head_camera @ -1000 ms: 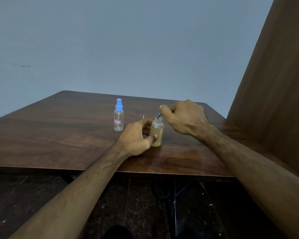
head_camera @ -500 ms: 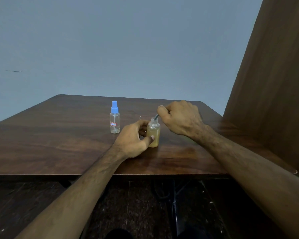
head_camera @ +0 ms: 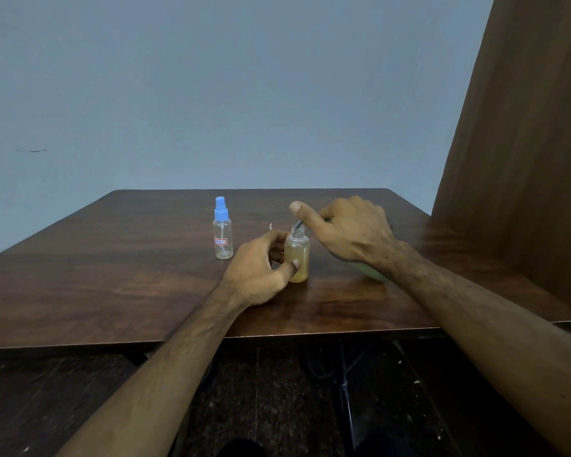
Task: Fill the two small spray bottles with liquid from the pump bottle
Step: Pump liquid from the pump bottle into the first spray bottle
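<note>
So the open bottle [head_camera: 296,257] stands upright near the middle of the counter [head_camera: 112,275], cap off, threaded neck showing. It's small, clear plastic, and filled with a cloudy amber-yellow liquid almost up to the shoulder. The left hand [head_camera: 261,272] has its grip wrapped around the bottle's left side, thumb pressed on the near face and fingers curled behind it. The right hand [head_camera: 350,230] hovers just right of and above the neck, grip clenched around something mostly hidden under the palm; a thin grey spout [head_camera: 298,224] pokes out from under the thumb and reaches down to the bottle's mouth, and the thumb sticks out to the left. A bit of pale green [head_camera: 371,271] peeks out below the right wrist, can't really tell what it is, though it could be the pump bottle. The second spray bottle [head_camera: 223,233] sits to the left and slightly farther back, apart from both hands, upright, with a blue spray cap on, a small red-edged label, a dip tube visible inside, and it looks clear all the way down.
</note>
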`<state>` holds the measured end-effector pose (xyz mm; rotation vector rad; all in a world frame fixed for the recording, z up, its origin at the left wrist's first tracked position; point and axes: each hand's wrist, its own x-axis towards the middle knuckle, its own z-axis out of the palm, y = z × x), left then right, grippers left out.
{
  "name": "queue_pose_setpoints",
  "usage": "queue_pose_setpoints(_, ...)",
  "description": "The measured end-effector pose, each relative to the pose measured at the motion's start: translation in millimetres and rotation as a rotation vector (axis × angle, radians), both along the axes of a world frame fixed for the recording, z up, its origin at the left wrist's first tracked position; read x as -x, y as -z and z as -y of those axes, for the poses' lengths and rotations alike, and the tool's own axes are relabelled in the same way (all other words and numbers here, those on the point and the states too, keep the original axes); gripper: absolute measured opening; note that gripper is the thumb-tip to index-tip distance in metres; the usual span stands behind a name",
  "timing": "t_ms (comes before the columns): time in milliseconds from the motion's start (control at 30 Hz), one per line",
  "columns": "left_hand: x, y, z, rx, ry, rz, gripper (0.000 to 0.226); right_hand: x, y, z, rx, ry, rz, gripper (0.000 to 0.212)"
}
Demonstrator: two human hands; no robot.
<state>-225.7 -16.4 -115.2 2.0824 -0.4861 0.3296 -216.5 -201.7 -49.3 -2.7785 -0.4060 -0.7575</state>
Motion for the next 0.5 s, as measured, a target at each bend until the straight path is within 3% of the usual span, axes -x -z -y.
queue_pose_setpoints(133,-2.1,1.0,-1.4,-0.025,-0.003,0.031,0.041,1.3,-3.2,0.9,-0.053,0.015,-0.031,0.089)
queue_pose_setpoints(500,-0.2,-0.5,0.6,-0.018,-0.013,0.029,0.042,-1.3,-0.9,-2.9,-0.034,0.002,0.002,0.065)
